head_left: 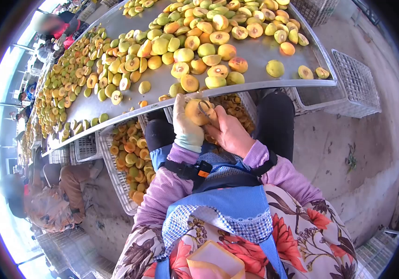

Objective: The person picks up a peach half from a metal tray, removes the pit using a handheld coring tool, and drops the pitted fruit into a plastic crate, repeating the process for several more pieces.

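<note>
My left hand (184,124), in a pale glove, is closed around a yellow peach half (193,112) just below the table edge. My bare right hand (233,134) is closed on a small pitting tool with a curved metal loop (204,108), which lies against the fruit. Its handle is mostly hidden by the fingers. Close in front of my hands, many green-yellow peach halves (189,83) lie on the metal table (260,69), some showing their pits. Below my hands, a crate of orange peach halves (236,108) is partly hidden.
A white crate of peach halves (132,153) stands at my left knee. Another plastic crate (355,83) is on the floor at the right. A co-worker (55,200) sits at the left, and another person (62,30) is at the table's far left. The table has a raised metal rim (292,84).
</note>
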A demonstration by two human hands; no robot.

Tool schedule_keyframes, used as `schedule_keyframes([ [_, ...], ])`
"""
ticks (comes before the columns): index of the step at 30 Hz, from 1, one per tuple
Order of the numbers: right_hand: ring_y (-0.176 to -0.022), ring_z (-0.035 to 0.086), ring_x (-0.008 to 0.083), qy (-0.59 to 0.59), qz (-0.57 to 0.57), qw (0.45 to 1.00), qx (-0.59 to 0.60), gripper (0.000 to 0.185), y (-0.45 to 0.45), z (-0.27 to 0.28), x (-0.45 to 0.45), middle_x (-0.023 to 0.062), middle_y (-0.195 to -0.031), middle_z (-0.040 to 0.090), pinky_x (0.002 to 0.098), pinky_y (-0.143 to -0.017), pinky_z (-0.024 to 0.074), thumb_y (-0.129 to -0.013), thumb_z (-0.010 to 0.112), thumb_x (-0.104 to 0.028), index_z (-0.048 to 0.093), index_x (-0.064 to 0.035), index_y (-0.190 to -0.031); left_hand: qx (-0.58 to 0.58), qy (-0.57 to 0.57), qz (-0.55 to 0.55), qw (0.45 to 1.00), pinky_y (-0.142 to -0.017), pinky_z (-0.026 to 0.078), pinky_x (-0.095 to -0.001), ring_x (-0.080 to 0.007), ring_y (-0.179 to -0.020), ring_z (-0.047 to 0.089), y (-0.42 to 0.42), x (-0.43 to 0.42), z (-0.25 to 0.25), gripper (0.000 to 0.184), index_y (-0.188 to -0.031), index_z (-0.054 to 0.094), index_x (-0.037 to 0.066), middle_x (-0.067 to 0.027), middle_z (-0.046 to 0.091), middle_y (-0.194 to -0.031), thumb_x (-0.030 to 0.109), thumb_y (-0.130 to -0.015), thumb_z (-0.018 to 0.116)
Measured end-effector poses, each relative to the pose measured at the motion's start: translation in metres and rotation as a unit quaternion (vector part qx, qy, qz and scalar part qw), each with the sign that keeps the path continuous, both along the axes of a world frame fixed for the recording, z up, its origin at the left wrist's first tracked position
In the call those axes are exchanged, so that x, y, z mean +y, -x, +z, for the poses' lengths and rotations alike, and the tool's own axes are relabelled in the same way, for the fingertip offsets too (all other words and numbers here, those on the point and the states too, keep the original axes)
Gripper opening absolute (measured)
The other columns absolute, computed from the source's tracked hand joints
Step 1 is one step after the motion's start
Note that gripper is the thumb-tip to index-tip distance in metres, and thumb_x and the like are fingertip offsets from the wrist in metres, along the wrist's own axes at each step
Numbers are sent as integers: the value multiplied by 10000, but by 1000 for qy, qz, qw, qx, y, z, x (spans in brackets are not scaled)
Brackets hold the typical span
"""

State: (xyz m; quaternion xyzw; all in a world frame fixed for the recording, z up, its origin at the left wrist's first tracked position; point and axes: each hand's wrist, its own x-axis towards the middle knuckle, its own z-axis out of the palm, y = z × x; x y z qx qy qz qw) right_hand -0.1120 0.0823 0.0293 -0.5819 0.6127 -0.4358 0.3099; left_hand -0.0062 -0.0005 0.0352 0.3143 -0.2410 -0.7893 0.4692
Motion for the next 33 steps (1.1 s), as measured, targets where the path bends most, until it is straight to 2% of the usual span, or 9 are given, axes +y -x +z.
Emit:
schedule_keyframes([
  [3,-767,569,460,-11,8,1000,27,358,-1,0,1,259,-768,592,503,-656,456,-815,612,-139,359,7,-1022,-14,-31,55,998,-816,499,-394,-296,-868,608,3,0,-7,539,-1026,568,-44,-186,621,-946,459,-935,397],
  [11,-783,572,450,-23,-6,998,57,324,-6,-2,3,264,-763,581,499,-663,458,-786,587,-83,377,19,-1009,-29,17,69,997,-807,503,-383,-296,-875,609,7,6,-3,562,-1058,539,-45,-184,613,-972,477,-948,364],
  [18,-859,562,458,-92,87,992,-1,366,0,8,-2,281,-840,591,505,-735,454,-765,571,-74,393,13,-1073,-74,13,63,995,-757,516,-369,-290,-817,619,-2,7,1,532,-969,559,-34,-155,626,-881,464,-954,373],
  [21,-891,566,450,-105,91,990,-12,391,-3,7,-1,281,-886,597,501,-763,458,-759,559,-67,407,0,-1113,-69,8,86,994,-665,511,-311,-237,-710,617,1,9,7,482,-914,586,-30,-133,622,-830,401,-975,380],
  [24,-905,574,441,-114,126,985,-16,404,3,8,1,275,-924,603,483,-782,467,-760,549,-60,426,-10,-1141,-107,-58,-59,991,-622,508,-300,-228,-688,617,-10,0,14,452,-876,598,-35,-137,626,-805,374,-963,425],
  [27,-903,586,428,-134,160,978,-10,412,6,6,0,262,-953,609,451,-798,479,-765,556,-69,460,-21,-1163,-170,-26,-131,976,-687,522,-349,-269,-725,618,-16,-14,1,463,-860,595,-57,-165,632,-823,370,-952,442],
  [29,-905,593,414,-101,192,976,-24,410,10,7,-4,248,-970,614,429,-810,483,-770,568,-84,490,-38,-1170,-189,23,-106,976,-653,534,-348,-250,-708,625,-17,-8,1,376,-857,604,-63,-158,630,-801,293,-934,510],
  [30,-947,593,387,-201,213,952,-91,398,12,8,-7,228,-1002,618,405,-841,476,-775,578,-105,526,-62,-1167,-190,33,-99,976,-639,536,-347,-248,-704,627,-16,-3,6,348,-864,603,-65,-158,629,-801,270,-925,533],
  [33,-960,583,388,-165,223,960,33,336,17,15,-7,219,-971,617,421,-853,448,-804,583,-164,517,-3,-1092,-182,22,-77,980,-592,541,-337,-227,-677,630,-14,-4,2,243,-872,612,-62,-147,632,-781,181,-876,612],
])
